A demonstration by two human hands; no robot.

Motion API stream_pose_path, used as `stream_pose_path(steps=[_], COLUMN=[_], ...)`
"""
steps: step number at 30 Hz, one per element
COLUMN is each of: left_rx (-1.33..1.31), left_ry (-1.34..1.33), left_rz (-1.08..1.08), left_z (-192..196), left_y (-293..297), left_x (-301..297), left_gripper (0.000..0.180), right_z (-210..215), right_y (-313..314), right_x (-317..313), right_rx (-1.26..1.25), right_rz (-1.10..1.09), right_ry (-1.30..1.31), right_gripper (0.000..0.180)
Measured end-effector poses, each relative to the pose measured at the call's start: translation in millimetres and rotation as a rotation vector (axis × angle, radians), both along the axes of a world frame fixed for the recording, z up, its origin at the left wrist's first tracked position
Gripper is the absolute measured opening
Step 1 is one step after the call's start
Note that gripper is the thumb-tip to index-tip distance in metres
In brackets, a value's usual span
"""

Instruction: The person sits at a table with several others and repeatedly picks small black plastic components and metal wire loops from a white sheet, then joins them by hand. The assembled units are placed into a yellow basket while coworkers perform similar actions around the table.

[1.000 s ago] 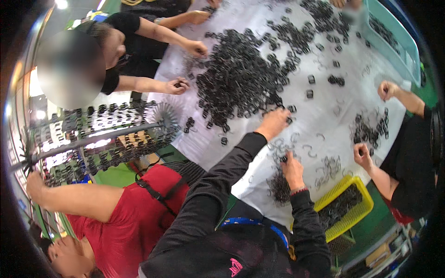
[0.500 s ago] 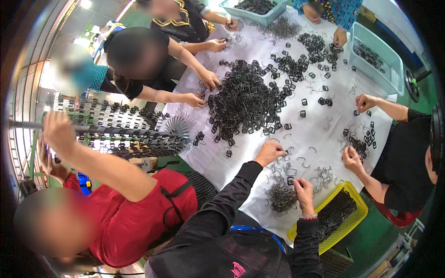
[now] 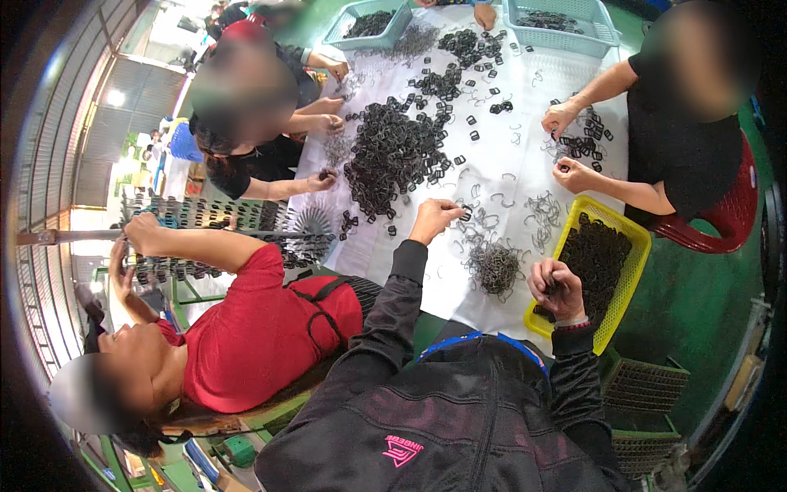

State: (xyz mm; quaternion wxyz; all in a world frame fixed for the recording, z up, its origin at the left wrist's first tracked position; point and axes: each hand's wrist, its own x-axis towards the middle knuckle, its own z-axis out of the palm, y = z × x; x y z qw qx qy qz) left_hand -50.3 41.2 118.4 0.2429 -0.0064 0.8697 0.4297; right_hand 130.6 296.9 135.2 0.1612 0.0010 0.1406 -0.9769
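Observation:
My left hand [image 3: 436, 221] reaches over the white-covered table, thumb and fingertips pinched on a small black buckle-like piece [image 3: 467, 216]. At the left edge of the yellow basket [image 3: 605, 338] is my right hand [image 3: 559, 292], its fingers curled around a small dark piece whose shape is mostly hidden. Black pieces [image 3: 597, 261] like the others fill the basket. Between my hands lies a tangled heap of thin grey wire clips [image 3: 495, 269], with loose clips [image 3: 543, 215] scattered beside it. Beyond my left hand rises a large pile of black buckle-like pieces [image 3: 392, 156].
Light blue baskets [image 3: 566, 39] stand at the far edge. Co-workers handle pieces at the left and right sides; one sits on a red chair [image 3: 721, 221]. Nearby, a person in red [image 3: 246, 328] grips a bar beside a rack of hanging black parts [image 3: 197, 217].
My view has shifted. My right hand has moved from beside the wire heap to the yellow basket's edge, its fingers now curled in. My left hand keeps its pinch near the loose clips.

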Motion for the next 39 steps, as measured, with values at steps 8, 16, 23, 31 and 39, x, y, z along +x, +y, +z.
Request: stream_pose_path(steps=[8,16,23,31,39], left_rx=[-0.127,-0.140,0.138,-0.156,-0.340], left_ry=[-0.010,0.337,0.613,0.246,0.373], left_rz=[-0.095,-0.816,-0.680,-0.439,-0.161], left_z=[31,57,70,-23,-134], left_y=[38,121,149,19,-22], left_x=[45,123,189,146,50], left_gripper=[0.023,0.014,0.048,0.047,0.062], right_z=[-38,-48,-73,-35,-82], right_y=[14,-4,26,93,27], right_x=[68,88,84,92,-42], right_rx=[-0.091,-0.048,-0.175,1.342,1.495], right_rz=[-0.117,-0.136,-0.247,-0.128,-0.128], right_ry=[-0.447,-0.498,-0.657,-0.774,-0.273], right_gripper=[0.025,0.043,0.024,0.055,0.049])
